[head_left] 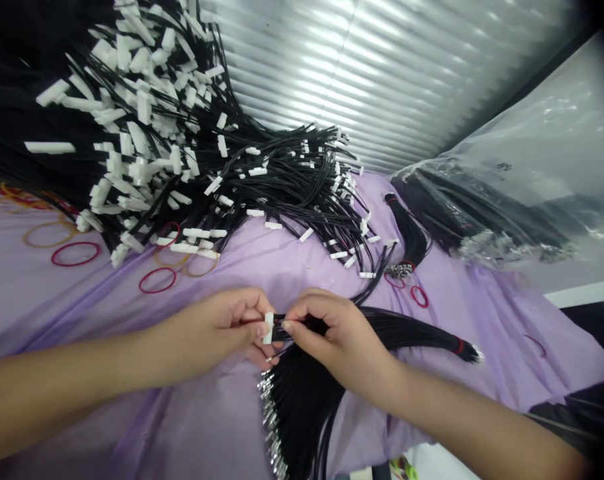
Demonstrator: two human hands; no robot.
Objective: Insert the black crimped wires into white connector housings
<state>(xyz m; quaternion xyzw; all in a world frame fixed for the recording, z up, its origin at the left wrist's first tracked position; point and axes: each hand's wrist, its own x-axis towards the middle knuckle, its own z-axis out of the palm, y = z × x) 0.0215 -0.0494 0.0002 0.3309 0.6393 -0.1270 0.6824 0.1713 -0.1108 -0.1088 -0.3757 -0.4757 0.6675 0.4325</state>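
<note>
Left hand (239, 327) pinches white connector (269, 329), apparently steadying it; right hand (345, 343) grips black wires (279, 329) close by, presumably for control.

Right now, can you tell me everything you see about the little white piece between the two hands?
The white piece is a small, narrow block that looks like plastic. It stands nearly upright in the picture, above the purple cloth, with the left hand's thumb and fingers pinching it. Black wires show at its right side, leading toward the right hand. Any tiny holes are too small to make out.
</note>
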